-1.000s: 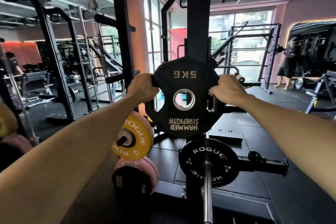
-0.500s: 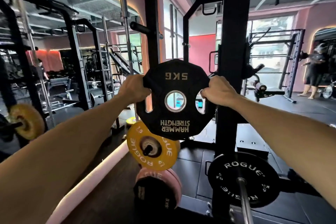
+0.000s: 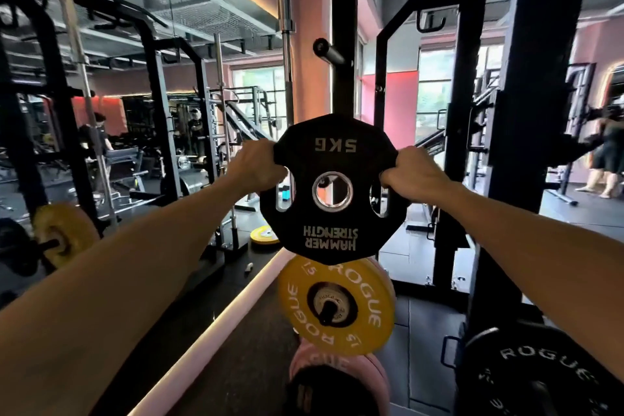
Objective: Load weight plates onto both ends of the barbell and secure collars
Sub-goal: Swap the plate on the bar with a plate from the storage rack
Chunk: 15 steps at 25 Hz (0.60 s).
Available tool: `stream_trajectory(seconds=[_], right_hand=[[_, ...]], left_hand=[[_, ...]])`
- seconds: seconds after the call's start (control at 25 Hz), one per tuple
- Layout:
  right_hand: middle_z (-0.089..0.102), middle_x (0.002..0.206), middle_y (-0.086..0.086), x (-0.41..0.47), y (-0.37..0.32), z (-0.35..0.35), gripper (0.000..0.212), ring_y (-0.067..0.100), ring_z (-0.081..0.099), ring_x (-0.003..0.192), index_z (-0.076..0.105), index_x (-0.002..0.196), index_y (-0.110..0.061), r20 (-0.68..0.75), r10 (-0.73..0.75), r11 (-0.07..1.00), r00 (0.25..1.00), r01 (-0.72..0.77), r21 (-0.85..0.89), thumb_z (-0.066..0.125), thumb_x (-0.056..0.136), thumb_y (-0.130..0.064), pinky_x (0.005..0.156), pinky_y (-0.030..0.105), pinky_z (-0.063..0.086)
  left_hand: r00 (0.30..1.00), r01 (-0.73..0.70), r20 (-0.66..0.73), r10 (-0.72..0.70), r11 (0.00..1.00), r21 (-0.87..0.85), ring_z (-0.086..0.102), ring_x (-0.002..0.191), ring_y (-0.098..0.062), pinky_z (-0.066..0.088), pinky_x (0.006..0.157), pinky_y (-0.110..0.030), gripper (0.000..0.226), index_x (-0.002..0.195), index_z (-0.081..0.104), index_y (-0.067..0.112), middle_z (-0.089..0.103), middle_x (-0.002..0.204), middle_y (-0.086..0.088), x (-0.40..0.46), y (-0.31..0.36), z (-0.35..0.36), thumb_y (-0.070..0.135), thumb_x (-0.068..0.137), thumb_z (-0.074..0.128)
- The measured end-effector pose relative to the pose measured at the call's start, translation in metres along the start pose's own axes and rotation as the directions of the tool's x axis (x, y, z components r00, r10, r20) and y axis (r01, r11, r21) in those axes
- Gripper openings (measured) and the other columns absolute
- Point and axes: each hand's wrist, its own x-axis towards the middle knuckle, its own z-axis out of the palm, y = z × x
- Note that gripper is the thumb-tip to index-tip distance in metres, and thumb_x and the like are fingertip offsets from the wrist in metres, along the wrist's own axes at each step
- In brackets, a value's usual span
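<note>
At the centre of the frame a black plate (image 3: 332, 189) marked 5KG and HAMMER STRENGTH is held upright in the air, its lettering upside down. Both arms reach forward to it. The left hand (image 3: 258, 169) grips the plate's upper left edge, fingers curled through the left grip slot. The right hand (image 3: 410, 170) grips the upper right edge the same way, fingers curled into the right slot. Through the plate's steel-ringed centre hole the room behind shows.

Just below the plate, lower centre, a yellow plate (image 3: 336, 306) marked ROGUE sits on a storage peg, and under it a pink plate (image 3: 341, 378) is partly in view at the bottom edge. At the lower right corner a black ROGUE plate (image 3: 540, 378) sits beside a black rack post (image 3: 516, 132). Another yellow plate (image 3: 62, 235) shows at the left edge, blurred. Farther back, left and right, people stand among other racks.
</note>
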Motion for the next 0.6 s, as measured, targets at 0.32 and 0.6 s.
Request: stream_trajectory(seconds=[0.32, 0.6], right_hand=[[0.049, 0.054, 0.006, 0.037, -0.076, 0.080, 0.030, 0.024, 0.050, 0.052, 0.046, 0.049, -0.009, -0.076, 0.126, 0.988, 0.989, -0.132, -0.074, 0.067, 0.071, -0.012, 0.047, 0.026, 0.032], [0.048, 0.051, 0.005, 0.100, -0.117, 0.053, 0.033, 0.020, 0.048, 0.049, 0.046, 0.048, -0.009, -0.178, 0.117, 0.975, 0.977, -0.147, -0.165, 0.070, 0.071, -0.014, 0.045, 0.026, 0.030]], left_hand=[[0.978, -0.157, 0.130, 0.161, 0.987, -0.042, 0.066, 0.086, -0.037, 0.047, 0.064, -0.034, 0.019, 0.066, 0.052, 0.016, 0.066, 0.082, -0.016, 0.073, -0.120, 0.009, 0.033, 0.058, 0.053], [0.969, -0.234, 0.058, 0.240, 0.968, -0.093, 0.065, 0.085, -0.036, 0.038, 0.062, -0.028, 0.037, 0.077, 0.064, 0.010, 0.061, 0.077, -0.011, 0.159, -0.140, -0.006, 0.037, 0.054, 0.053]])
